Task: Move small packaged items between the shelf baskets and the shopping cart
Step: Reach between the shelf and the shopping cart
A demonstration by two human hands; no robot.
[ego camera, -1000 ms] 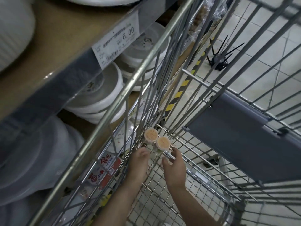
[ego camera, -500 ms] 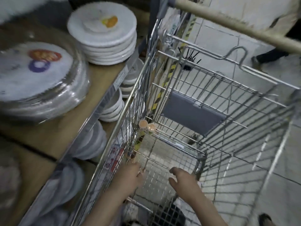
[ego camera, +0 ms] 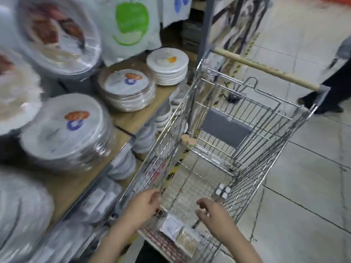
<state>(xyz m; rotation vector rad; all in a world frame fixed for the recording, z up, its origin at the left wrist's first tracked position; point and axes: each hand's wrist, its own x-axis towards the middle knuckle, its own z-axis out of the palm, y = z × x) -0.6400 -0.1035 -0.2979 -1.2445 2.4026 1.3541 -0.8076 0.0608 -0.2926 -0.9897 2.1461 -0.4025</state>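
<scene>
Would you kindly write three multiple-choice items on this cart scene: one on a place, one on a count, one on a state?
1. Where do the small orange-topped cups sit?
A. on the cart's raised far shelf, left corner
B. on the floor
C. in a hand

2. How many such cups show?
A. one
B. two
C. five

3. How is the right hand?
A. holding a packet
B. gripping the handle
C. holding nothing, above the cart

Answers: 1 A, they rest against the left wire wall; 2 B, a pair side by side; 3 C, loosely curled fingers hold nothing.

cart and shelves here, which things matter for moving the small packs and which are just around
Job:
silver wire shopping cart
two small orange-topped round tubs
white four-pack of tiny cups
left hand
right hand

Just around:
wrapped white paper plate stacks
green-printed plastic bag
</scene>
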